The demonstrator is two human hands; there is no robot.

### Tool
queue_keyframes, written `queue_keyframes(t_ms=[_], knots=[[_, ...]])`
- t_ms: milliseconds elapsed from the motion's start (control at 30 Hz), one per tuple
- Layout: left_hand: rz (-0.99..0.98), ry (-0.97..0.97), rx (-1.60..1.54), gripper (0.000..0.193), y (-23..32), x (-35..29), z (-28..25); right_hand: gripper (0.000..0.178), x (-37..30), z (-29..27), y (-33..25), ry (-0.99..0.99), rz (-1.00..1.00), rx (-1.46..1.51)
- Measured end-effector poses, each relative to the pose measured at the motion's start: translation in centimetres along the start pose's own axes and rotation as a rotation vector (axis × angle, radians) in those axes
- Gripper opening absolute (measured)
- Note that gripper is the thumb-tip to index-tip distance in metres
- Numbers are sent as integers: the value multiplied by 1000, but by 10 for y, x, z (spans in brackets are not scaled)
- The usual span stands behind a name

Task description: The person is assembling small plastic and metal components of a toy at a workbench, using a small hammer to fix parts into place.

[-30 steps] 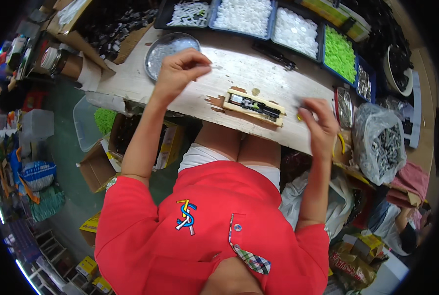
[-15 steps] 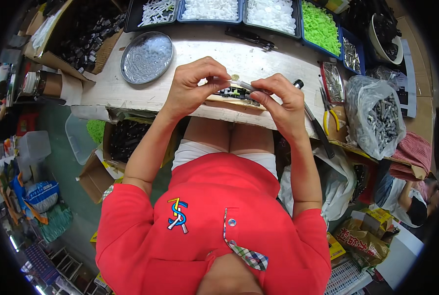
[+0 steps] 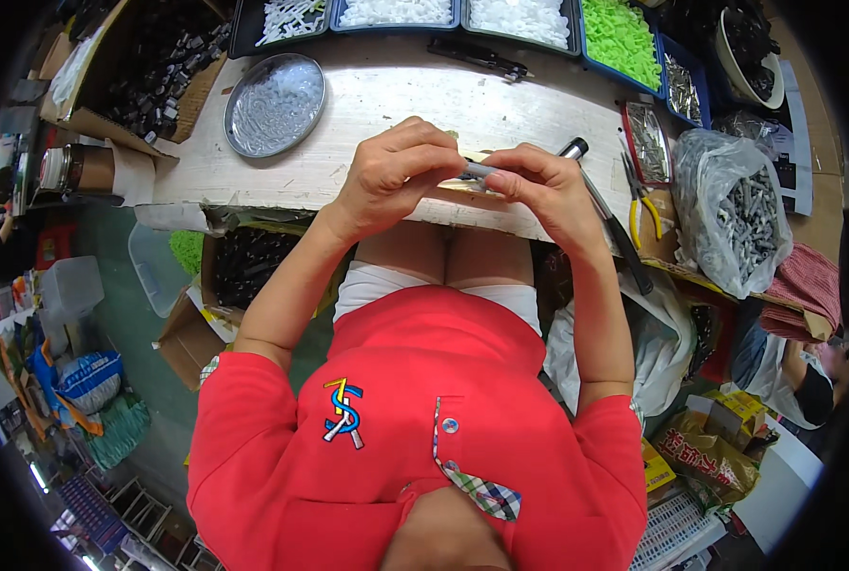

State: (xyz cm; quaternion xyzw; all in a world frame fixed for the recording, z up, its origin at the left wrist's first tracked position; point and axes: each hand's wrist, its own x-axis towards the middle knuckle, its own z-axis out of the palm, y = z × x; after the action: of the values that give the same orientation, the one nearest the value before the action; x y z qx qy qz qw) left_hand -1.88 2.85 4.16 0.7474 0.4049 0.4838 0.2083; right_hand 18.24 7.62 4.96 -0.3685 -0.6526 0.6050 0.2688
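Note:
Above the near edge of the white worktable (image 3: 367, 105), both hands meet at a small grey cylindrical part (image 3: 479, 171). My right hand (image 3: 548, 195) pinches one end of it between thumb and fingers. At its other end, my left hand (image 3: 400, 176) is closed, fingertips together, and hides whatever it grips there. Beneath the fingers lies a pale work block (image 3: 458, 186), mostly covered by the hands. A hammer (image 3: 614, 219) with a silver head and black grip rests just right of my right hand.
Trays of white pieces (image 3: 396, 11), green pieces (image 3: 619, 43) and metal pins (image 3: 681, 90) line the back. A round dish of clear grease (image 3: 274, 105) sits left. At right are yellow-handled pliers (image 3: 643, 205) and a plastic bag of grey parts (image 3: 743, 228).
My left hand has moved right and closed over the grey part's end, where a small white piece showed before. The parts on the block are now mostly hidden. The whole view has shifted slightly.

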Motion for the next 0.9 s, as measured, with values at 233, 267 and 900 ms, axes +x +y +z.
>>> queue_keyframes(t_ms=[233, 267, 900], knots=[[-180, 39, -14, 25, -16, -13, 6, 17, -9, -19, 13, 99, 244, 140], [-181, 36, -17, 25, -17, -14, 7, 17, -9, -20, 14, 101, 247, 141], [-156, 41, 241, 27, -23, -15, 9, 15, -10, -17, 27, 166, 186, 135]])
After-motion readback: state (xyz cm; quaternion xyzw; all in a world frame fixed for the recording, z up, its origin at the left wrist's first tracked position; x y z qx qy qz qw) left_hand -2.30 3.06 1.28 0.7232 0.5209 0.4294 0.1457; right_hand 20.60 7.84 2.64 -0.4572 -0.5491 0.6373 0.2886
